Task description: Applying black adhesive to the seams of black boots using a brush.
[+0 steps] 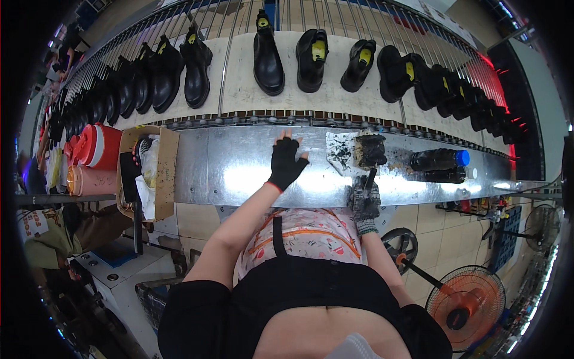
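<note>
My left hand (287, 163), in a black fingerless glove with a red edge, is over the metal ledge. Its fingers are spread and it holds nothing. My right hand (365, 202), in a grey glove smeared with black, is at the ledge's near edge, closed around a thin black stick (371, 178). Just beyond that hand is a black-stained block or container (370, 149), beside a white sheet with black smears (339, 151). Past the ledge stand black ankle boots, the nearest to my left hand being one boot (269, 63) with a yellow patch inside.
More black boots (167, 75) line the roller conveyor on both sides. Dark bottles (439, 160), one blue-capped, lie at the ledge's right. A cardboard box (164, 173) and a red-and-white jug (103, 146) stand left. An orange-centred fan (466, 306) is at lower right.
</note>
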`<move>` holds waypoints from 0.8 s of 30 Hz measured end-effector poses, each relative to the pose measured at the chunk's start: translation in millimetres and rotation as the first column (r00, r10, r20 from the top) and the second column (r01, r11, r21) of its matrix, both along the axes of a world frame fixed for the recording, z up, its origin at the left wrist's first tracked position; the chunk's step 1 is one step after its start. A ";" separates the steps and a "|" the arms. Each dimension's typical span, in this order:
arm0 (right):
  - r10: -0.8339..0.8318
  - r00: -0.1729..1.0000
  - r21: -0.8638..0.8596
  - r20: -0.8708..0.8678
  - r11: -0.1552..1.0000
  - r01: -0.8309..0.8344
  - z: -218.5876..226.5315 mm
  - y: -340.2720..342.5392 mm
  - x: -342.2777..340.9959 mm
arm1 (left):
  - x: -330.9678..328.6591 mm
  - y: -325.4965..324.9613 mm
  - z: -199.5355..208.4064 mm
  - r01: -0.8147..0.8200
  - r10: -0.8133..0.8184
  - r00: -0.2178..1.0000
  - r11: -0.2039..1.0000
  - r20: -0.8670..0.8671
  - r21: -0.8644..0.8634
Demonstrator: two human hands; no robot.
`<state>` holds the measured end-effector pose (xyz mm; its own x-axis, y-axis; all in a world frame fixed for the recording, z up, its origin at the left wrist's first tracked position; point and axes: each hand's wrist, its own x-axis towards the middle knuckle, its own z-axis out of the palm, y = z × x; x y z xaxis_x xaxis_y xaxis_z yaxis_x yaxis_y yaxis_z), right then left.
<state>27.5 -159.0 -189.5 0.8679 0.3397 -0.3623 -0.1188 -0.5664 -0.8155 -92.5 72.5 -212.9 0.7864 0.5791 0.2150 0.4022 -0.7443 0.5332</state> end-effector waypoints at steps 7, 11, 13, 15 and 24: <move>0.055 0.938 -0.041 0.343 0.998 -0.044 -48.8 -14.1 3.3 | 96.4 27.5 6.5 0.089 -0.034 0.939 0.985 0.343 -0.146; 0.094 0.928 -0.074 0.361 0.995 -0.072 -47.7 -14.8 2.5 | 139.4 41.6 -2.8 -0.086 0.134 0.955 0.979 0.264 -0.186; 0.175 0.848 -0.162 0.501 0.981 -0.107 -29.9 -6.9 -0.8 | 150.9 49.6 -11.8 -0.138 0.202 0.948 0.957 0.245 -0.254; 0.128 0.933 -0.113 0.336 0.989 -0.095 -29.1 -10.1 -1.2 | 158.7 49.4 -7.8 -0.107 0.195 0.956 0.929 0.221 -0.355; 0.155 0.957 -0.083 0.243 0.987 -0.139 -8.7 -8.0 -6.2 | 166.6 43.6 -18.3 -0.155 0.166 0.986 0.937 0.010 -0.314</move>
